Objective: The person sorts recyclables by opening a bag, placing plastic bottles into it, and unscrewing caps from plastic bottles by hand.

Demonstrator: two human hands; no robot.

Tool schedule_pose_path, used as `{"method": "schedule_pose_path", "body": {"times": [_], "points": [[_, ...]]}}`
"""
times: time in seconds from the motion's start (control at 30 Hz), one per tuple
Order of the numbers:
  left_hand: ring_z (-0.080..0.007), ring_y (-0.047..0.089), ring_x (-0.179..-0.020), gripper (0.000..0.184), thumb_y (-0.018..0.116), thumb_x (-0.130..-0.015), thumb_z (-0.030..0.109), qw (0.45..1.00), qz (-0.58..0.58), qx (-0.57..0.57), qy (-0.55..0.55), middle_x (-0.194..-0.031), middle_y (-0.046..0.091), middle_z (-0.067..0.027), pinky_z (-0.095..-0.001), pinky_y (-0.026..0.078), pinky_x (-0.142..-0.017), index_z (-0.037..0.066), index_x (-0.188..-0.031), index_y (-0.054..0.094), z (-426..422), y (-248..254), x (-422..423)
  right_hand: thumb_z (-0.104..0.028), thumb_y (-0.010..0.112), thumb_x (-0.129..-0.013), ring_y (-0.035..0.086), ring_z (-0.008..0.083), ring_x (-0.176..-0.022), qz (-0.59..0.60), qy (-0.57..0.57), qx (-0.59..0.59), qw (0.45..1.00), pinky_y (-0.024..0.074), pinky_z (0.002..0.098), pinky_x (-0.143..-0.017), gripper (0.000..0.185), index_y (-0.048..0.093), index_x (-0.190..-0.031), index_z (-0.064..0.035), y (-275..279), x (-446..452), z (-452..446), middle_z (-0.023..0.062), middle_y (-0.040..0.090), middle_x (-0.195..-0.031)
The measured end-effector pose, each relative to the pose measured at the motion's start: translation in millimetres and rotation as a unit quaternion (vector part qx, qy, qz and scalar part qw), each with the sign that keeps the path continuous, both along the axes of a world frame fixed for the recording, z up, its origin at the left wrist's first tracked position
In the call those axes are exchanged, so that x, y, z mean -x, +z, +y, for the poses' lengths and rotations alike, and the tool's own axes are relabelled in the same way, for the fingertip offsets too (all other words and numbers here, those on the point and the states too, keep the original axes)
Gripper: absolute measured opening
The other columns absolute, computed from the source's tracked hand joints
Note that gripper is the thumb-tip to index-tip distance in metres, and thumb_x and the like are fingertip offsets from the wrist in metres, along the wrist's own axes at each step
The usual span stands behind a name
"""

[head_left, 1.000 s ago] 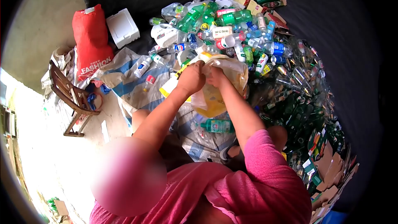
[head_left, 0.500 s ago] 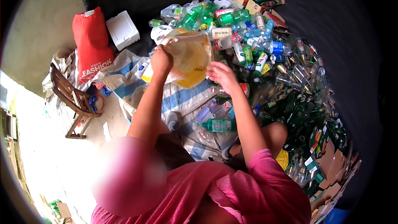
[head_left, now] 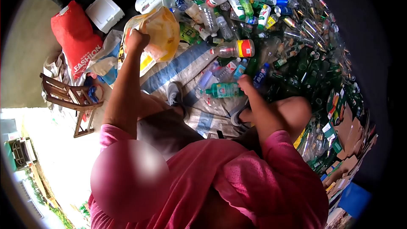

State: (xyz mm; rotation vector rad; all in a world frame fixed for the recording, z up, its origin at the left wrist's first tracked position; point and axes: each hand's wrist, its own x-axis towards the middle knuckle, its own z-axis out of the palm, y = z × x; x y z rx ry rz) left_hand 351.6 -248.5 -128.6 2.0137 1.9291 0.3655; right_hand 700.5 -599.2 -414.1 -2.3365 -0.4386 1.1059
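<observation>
My left hand [head_left: 139, 41] is closed on the edge of a yellow and clear plastic bag [head_left: 163, 29], lifted over the left part of the striped sheet. My right hand [head_left: 244, 83] is low at the right end of a green-tinted bottle [head_left: 223, 90] lying on the sheet; its fingers look curled, but whether they grip the bottle is unclear. Just right of that hand is a dark blue bottle [head_left: 261, 74]. Above it lies a clear bottle with a red and yellow label [head_left: 237, 48].
A heap of plastic bottles [head_left: 207, 17] spreads across the top, with green glass bottles [head_left: 303, 70] at right. Flattened cardboard [head_left: 349, 133] lies lower right. At left are a red bag [head_left: 76, 36], a white foam box [head_left: 104, 12] and a wooden chair [head_left: 63, 93].
The plastic bag has moved left with my left hand. My right hand has let go of the bag and come down beside the green-tinted bottle. The view has shifted.
</observation>
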Motion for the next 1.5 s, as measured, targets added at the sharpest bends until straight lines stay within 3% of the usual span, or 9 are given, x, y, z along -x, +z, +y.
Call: {"method": "schedule_pose_path", "body": {"times": [0.1,0.13,0.3,0.4,0.57,0.67,0.9,1.43,1.5], "points": [[-0.0283,0.068,-0.055,0.049,0.065,-0.078,0.025,0.99,-0.006,0.141,-0.024,-0.086,0.07,-0.02,-0.0356,0.055,-0.049,-0.01,-0.112,0.062,9.4,-34.6,-7.5,-0.008,0.069,-0.077,0.068,0.0281,-0.076,-0.224,0.193,-0.038,0.955,0.0521,0.0412,-0.067,0.033,0.063,-0.109,-0.011,-45.5,20.7,-12.9,0.013,0.069,-0.09],[-0.0282,0.07,-0.059,0.053,0.062,-0.079,0.027,0.985,0.017,0.165,-0.038,-0.092,0.071,-0.0198,-0.0364,0.056,-0.055,-0.007,-0.12,0.056,6.5,-27.8,-15.4,-0.005,0.066,-0.077,0.069,0.0331,-0.094,-0.17,0.278,0.057,0.944,0.053,0.0399,-0.082,0.045,0.062,-0.121,-0.0077,-9.9,33.0,-10.6,0.0205,0.069,-0.107],[-0.0309,0.074,-0.082,0.058,0.062,-0.079,0.029,0.976,0.058,0.203,-0.044,-0.103,0.072,-0.0207,-0.0397,0.057,-0.074,-0.003,-0.127,0.053,-7.3,-7.0,-38.6,-0.005,0.064,-0.078,0.057,0.0396,-0.116,-0.217,0.286,-0.013,0.933,0.0467,0.043,-0.098,0.048,0.058,-0.125,0.0001,1.2,63.9,-23.8,0.0213,0.062,-0.122],[-0.037,0.062,-0.119,0.06,0.061,-0.08,0.026,0.962,0.175,0.178,-0.109,-0.119,0.066,-0.026,-0.044,0.047,-0.101,-0.002,-0.132,0.051,-11.9,-4.0,-40.3,-0.007,0.067,-0.076,0.054,0.037,-0.121,-0.257,0.338,-0.027,0.905,0.0433,0.0479,-0.102,0.058,0.054,-0.132,-0.0054,-13.1,76.9,-16.6,0.0184,0.057,-0.127],[-0.0395,0.059,-0.121,0.069,0.059,-0.08,0.019,0.978,0.182,0.066,-0.073,-0.137,0.053,-0.0286,-0.0439,0.049,-0.1,0.005,-0.145,0.041,-0.8,-40.6,-29.8,-0.008,0.071,-0.073,0.043,0.0355,-0.129,-0.378,0.394,-0.059,0.836,0.0323,0.0599,-0.107,0.067,0.052,-0.136,-0.0154,-16.6,95.4,-9.4,0.0129,0.049,-0.135],[-0.0419,0.064,-0.111,0.1,0.077,-0.064,0.021,0.982,0.129,0.087,-0.108,-0.117,0.066,-0.0272,-0.0432,0.051,-0.096,0.009,-0.151,0.03,5.4,-46.8,-19.3,-0.01,0.074,-0.07,0.043,0.0381,-0.129,-0.389,0.391,-0.059,0.832,0.0318,0.057,-0.108,0.073,0.049,-0.139,-0.0142,-40.2,95.0,-11.0,0.0139,0.049,-0.135],[-0.038,0.065,-0.112,0.092,0.077,-0.065,0.029,0.98,0.095,0.133,-0.116,-0.119,0.066,-0.0262,-0.0413,0.051,-0.096,0.008,-0.147,0.041,-2.3,-28.5,-18.3,-0.012,0.076,-0.067,0.044,0.0367,-0.127,-0.339,0.403,0.018,0.85,0.0309,0.0528,-0.11,0.075,0.049,-0.137,-0.0109,1.0,89.0,-10.9,0.0143,0.05,-0.132],[-0.0358,0.065,-0.113,0.079,0.069,-0.068,0.028,0.983,0.016,0.126,-0.134,-0.119,0.067,-0.025,-0.0379,0.051,-0.095,-0.006,-0.136,0.047,2.4,-20.5,-15.1,-0.011,0.074,-0.069,0.048,0.0354,-0.124,-0.431,0.226,-0.077,0.87,0.0397,0.048,-0.101,0.072,0.046,-0.135,-0.0104,87.9,66.7,15.8,0.0138,0.052,-0.129],[-0.0318,0.072,-0.085,0.087,0.078,-0.064,0.025,0.984,-0.001,0.113,-0.137,-0.105,0.069,-0.0228,-0.0371,0.059,-0.067,-0.002,-0.141,0.044,10.6,-33.1,-13.7,-0.014,0.077,-0.068,0.048,0.0358,-0.125,-0.422,0.215,-0.065,0.879,0.0405,0.048,-0.102,0.075,0.046,-0.136,-0.0097,84.7,64.1,12.9,0.0144,0.052,-0.131]]}}
